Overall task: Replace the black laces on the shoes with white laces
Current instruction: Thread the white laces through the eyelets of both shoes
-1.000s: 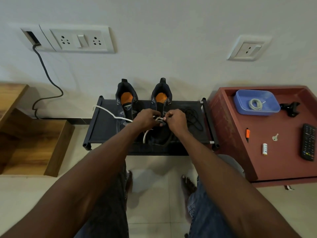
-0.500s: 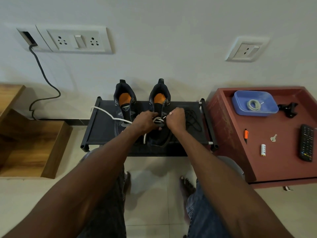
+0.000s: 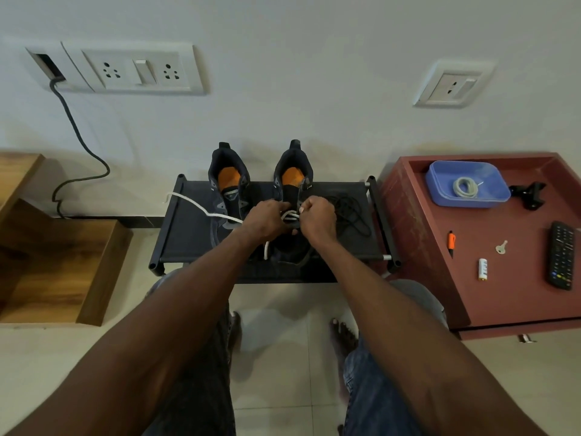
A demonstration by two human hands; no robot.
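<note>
Two dark shoes with orange insoles stand on a low black rack (image 3: 188,234): the left shoe (image 3: 228,187) and the right shoe (image 3: 292,184). My left hand (image 3: 267,220) and my right hand (image 3: 317,217) sit close together over the right shoe's eyelets, each pinching the white lace (image 3: 290,216) that crosses there. One end of that lace trails left across the rack (image 3: 195,202), and a short end hangs below my left hand. A pile of black laces (image 3: 349,212) lies on the rack right of the shoe.
A red-brown side table (image 3: 418,247) stands to the right, holding a blue tray (image 3: 440,190) with a coiled white lace (image 3: 465,187), a remote (image 3: 561,254), a key, a battery and an orange pen. A wooden step (image 3: 63,262) is at left. My bare feet rest on the tile floor.
Both hands have shifted slightly up the right shoe's tongue; the right hand has drawn the lace tighter. The trailing lace end at left stays in place.
</note>
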